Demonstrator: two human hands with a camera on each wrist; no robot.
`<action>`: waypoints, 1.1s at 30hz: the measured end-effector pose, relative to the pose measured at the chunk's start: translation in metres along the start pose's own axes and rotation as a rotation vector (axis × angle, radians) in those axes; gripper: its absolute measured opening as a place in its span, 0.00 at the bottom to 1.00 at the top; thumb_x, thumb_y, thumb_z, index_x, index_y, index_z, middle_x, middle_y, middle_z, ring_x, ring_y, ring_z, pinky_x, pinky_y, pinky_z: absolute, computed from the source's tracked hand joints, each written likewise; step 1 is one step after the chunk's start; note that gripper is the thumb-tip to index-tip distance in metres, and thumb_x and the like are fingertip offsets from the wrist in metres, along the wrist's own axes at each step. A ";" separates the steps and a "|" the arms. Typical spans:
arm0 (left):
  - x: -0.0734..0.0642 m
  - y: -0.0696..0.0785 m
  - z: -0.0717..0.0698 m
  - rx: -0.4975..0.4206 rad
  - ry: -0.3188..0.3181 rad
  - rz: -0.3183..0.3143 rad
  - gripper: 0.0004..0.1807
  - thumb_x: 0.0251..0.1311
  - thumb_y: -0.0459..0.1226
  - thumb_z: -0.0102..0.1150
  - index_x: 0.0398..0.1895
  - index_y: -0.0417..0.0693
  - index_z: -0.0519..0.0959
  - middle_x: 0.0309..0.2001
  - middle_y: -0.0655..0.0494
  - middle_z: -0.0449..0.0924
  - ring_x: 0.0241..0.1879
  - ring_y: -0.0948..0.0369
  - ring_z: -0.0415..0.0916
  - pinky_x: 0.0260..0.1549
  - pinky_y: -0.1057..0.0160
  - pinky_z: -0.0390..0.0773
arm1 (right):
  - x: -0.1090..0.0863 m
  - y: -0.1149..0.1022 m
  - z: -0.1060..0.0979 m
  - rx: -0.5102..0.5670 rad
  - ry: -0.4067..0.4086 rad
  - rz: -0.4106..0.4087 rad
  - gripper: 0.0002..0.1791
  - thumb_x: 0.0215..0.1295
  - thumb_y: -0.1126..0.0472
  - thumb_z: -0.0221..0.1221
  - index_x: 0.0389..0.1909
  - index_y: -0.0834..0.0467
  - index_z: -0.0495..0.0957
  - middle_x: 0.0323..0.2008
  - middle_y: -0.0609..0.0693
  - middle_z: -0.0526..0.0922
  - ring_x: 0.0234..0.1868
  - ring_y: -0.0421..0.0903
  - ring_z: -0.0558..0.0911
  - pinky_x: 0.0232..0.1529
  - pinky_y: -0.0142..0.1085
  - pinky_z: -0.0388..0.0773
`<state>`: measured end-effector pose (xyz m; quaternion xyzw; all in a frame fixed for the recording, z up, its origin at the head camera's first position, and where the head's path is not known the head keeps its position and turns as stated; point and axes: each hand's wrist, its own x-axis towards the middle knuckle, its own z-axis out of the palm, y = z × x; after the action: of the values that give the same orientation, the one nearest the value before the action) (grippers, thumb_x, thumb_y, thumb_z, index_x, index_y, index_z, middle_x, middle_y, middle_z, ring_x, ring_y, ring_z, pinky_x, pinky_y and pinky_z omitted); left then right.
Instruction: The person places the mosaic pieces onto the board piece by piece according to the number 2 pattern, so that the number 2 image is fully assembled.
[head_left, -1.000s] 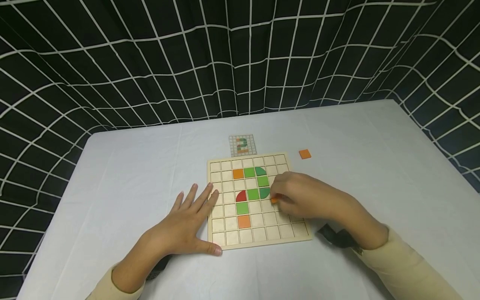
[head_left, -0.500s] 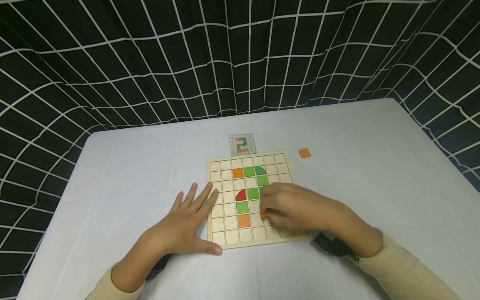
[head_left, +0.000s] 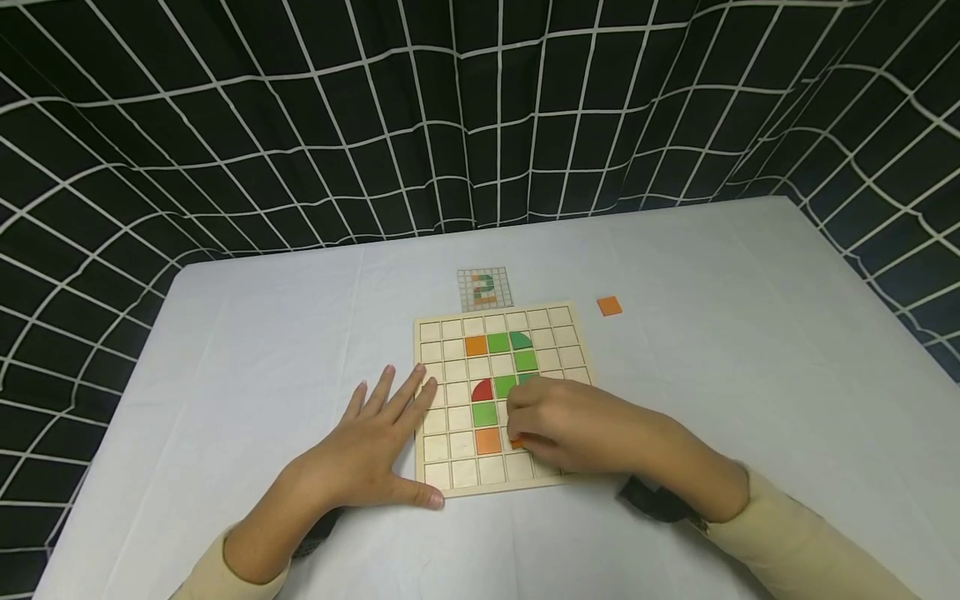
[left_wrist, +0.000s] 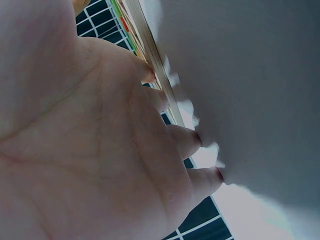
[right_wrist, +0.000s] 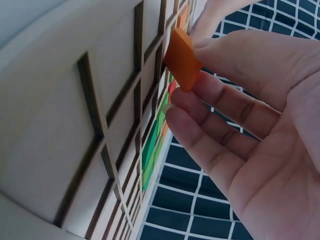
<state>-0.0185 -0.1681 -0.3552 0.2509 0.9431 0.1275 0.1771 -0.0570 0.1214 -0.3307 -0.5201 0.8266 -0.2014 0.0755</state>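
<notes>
My right hand (head_left: pixel 570 423) pinches an orange square tile (right_wrist: pixel 183 59) between thumb and fingers, close over the wooden grid board (head_left: pixel 456 475). In the head view only a sliver of that tile shows, just right of a light orange tile (head_left: pixel 487 442) set in the board. My left hand (head_left: pixel 367 454) lies with fingers spread at the board's left edge, fingertips on its frame and the thumb at the lower left corner. Also in the board are green squares (head_left: pixel 484 413), a red quarter-circle (head_left: pixel 482 390), a dark green quarter-circle (head_left: pixel 520 340) and an orange square (head_left: pixel 476 346).
Behind the board lies a small clear grid card (head_left: pixel 485 289) with a coloured pattern. A loose orange tile (head_left: pixel 609 306) rests on the white tablecloth (head_left: pixel 697 292) to the right. A dark curtain with white grid lines (head_left: pixel 480 125) hangs beyond the table.
My right hand has moved left and toward me across the board, carrying the orange tile beside the light orange one. My left hand has stayed in place.
</notes>
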 end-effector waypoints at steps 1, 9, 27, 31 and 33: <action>0.000 0.000 0.000 -0.002 0.000 0.002 0.72 0.40 0.78 0.60 0.82 0.48 0.45 0.81 0.51 0.34 0.77 0.41 0.29 0.69 0.33 0.37 | 0.000 0.000 0.000 0.000 0.004 -0.008 0.08 0.60 0.70 0.66 0.28 0.52 0.84 0.29 0.38 0.72 0.32 0.38 0.70 0.36 0.28 0.72; 0.000 0.000 0.000 -0.005 0.001 -0.002 0.72 0.39 0.77 0.62 0.82 0.49 0.45 0.81 0.51 0.33 0.77 0.41 0.28 0.69 0.33 0.36 | 0.002 -0.002 0.006 -0.017 0.019 -0.038 0.07 0.61 0.68 0.67 0.29 0.53 0.84 0.30 0.39 0.73 0.33 0.37 0.71 0.36 0.26 0.72; 0.001 0.000 0.000 -0.005 -0.002 -0.009 0.72 0.39 0.77 0.62 0.82 0.50 0.44 0.81 0.52 0.32 0.77 0.42 0.27 0.69 0.33 0.36 | 0.002 -0.001 0.015 -0.068 0.048 -0.067 0.06 0.60 0.68 0.68 0.29 0.53 0.84 0.31 0.41 0.77 0.34 0.38 0.73 0.37 0.27 0.74; 0.001 0.000 0.000 -0.003 0.000 -0.009 0.72 0.39 0.77 0.62 0.82 0.49 0.45 0.81 0.52 0.33 0.77 0.42 0.28 0.69 0.33 0.36 | 0.002 -0.001 0.016 -0.074 0.055 -0.068 0.07 0.59 0.68 0.69 0.28 0.53 0.83 0.30 0.41 0.77 0.33 0.38 0.73 0.37 0.27 0.74; 0.001 0.000 0.001 -0.002 0.000 -0.009 0.73 0.38 0.77 0.62 0.82 0.49 0.45 0.81 0.52 0.33 0.77 0.41 0.28 0.69 0.33 0.36 | 0.002 -0.001 0.016 -0.075 0.058 -0.060 0.08 0.59 0.68 0.69 0.27 0.53 0.83 0.30 0.41 0.77 0.33 0.38 0.73 0.36 0.27 0.74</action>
<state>-0.0194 -0.1676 -0.3561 0.2465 0.9441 0.1277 0.1778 -0.0514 0.1153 -0.3448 -0.5410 0.8195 -0.1874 0.0258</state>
